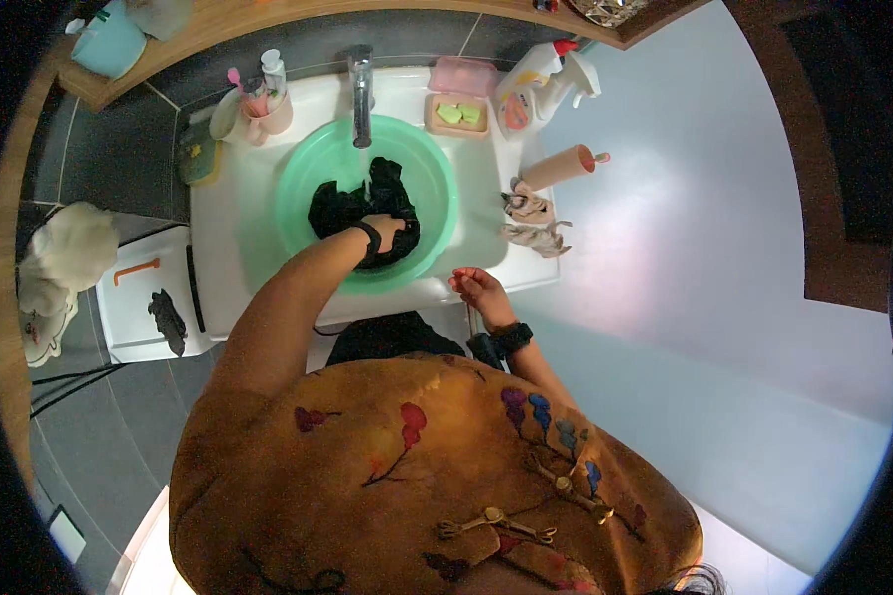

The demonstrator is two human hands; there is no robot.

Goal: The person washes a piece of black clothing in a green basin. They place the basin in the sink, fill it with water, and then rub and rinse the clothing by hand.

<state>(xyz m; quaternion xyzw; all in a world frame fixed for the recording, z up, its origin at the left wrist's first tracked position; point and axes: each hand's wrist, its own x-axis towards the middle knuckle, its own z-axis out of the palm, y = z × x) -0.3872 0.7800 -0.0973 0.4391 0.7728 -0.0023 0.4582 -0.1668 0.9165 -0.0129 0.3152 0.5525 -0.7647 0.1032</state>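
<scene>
Nearest, the right hand [478, 290] hovers just off the front edge of the white sink [223, 218], fingers loosely bent and parted. Beyond that edge, the left hand [385, 233] rests on the black cloth [389, 185] inside the green basin [435, 177]; its fingertips are lost against dark fabric, so I cannot tell whether it grips. Right of the basin, a strip of sink gives sideways room. The faucet [360, 94] overhangs the back rim; the left forearm [303, 283] hides the front-left rim.

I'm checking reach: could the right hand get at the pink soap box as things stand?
Likely yes: between the right hand and the pink soap box, only the sink and green basin's rim seem to lie.
</scene>
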